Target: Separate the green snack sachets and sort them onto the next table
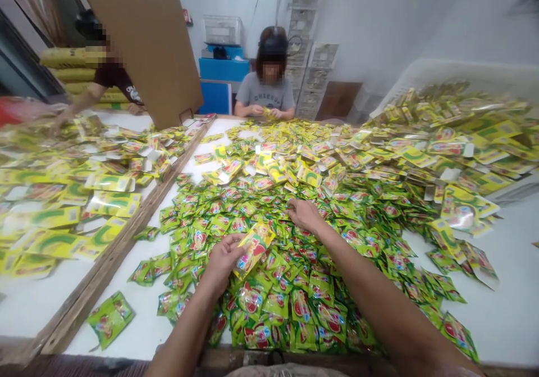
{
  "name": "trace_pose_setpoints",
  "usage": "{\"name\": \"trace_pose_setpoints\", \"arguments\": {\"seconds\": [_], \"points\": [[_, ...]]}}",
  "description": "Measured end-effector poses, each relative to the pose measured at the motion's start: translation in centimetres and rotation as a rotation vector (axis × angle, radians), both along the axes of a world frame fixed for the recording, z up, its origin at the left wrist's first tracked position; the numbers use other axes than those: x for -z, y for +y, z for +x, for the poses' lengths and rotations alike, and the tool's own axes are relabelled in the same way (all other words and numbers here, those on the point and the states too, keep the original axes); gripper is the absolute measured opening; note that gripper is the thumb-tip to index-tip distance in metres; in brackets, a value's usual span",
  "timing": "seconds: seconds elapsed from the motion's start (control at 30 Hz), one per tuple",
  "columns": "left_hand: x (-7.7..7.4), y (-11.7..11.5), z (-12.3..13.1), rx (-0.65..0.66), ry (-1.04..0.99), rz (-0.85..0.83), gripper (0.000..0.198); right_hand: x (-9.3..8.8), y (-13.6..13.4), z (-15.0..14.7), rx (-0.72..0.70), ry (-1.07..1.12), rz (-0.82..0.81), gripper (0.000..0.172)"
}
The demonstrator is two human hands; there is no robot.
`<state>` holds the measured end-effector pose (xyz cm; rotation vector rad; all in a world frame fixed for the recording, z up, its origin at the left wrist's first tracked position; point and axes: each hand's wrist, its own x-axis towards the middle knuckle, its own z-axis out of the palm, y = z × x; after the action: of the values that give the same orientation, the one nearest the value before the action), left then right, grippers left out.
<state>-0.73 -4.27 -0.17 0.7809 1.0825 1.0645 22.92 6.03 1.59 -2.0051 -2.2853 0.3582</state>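
Note:
My left hand grips a small yellow box with red and green print, tilted above the heap. Fingers and thumb close on its left side. Farther out and to the right, my right hand reaches over the pile of green sachets, its fingertips bent together at the sachets. Whether a sachet is between those fingers I cannot make out. Flat yellow boxes lie just beyond the green heap.
A wooden strip divides the white table, with more yellow boxes on its left. A tipped white crate spills boxes at right. A cardboard sheet stands upright. A co-worker sits opposite; another person's arm reaches in at left.

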Motion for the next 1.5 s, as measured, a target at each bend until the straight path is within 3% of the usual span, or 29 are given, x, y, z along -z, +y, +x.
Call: {"name": "trace_pose_setpoints", "arguments": {"seconds": [0.17,0.4,0.6,0.67,0.8,0.97,1.1,1.23,1.37,1.5], "points": [[0.1,-0.1,-0.2,-0.002,0.04,-0.019,0.047,0.2,-0.2,-0.4,0.09,0.065,0.064,0.024],[-0.5,-0.2,-0.8,0.011,0.037,-0.015,0.043,0.0,-1.0,0.6,0.245,0.403,0.194,0.036],[-0.8,-0.1,-0.3,0.033,0.009,0.0,0.043,0.4,-4.3,-1.6,0.292,1.302,0.004,0.045],[-0.7,-0.3,-0.3,0.038,0.012,0.006,0.043,0.0,-5.3,-2.8,0.297,1.389,-0.044,0.044],[-0.8,-0.7,-0.6,0.022,0.009,0.034,0.042,-0.5,-6.5,-4.4,0.271,1.344,-0.131,0.041],[-1.5,-1.2,-0.3,0.07,-0.07,0.018,0.038,-0.8,-7.6,-5.0,0.066,1.123,-0.077,0.03],[-1.5,-1.2,0.4,0.079,-0.112,-0.004,0.037,-1.2,-8.6,-5.1,-0.047,0.987,-0.125,0.025],[-1.1,-1.1,1.0,0.056,-0.114,-0.005,0.038,-1.6,-9.3,-5.4,0.001,0.986,-0.072,0.012],[-1.2,-1.1,1.2,0.025,-0.098,0.013,0.04,-1.9,-9.8,-5.9,0.054,1.003,0.06,0.013],[-1.3,-1.1,0.9,0.015,-0.035,-0.012,0.037,-2.0,-10.4,-6.2,-0.062,0.906,-0.065,0.015]]}}
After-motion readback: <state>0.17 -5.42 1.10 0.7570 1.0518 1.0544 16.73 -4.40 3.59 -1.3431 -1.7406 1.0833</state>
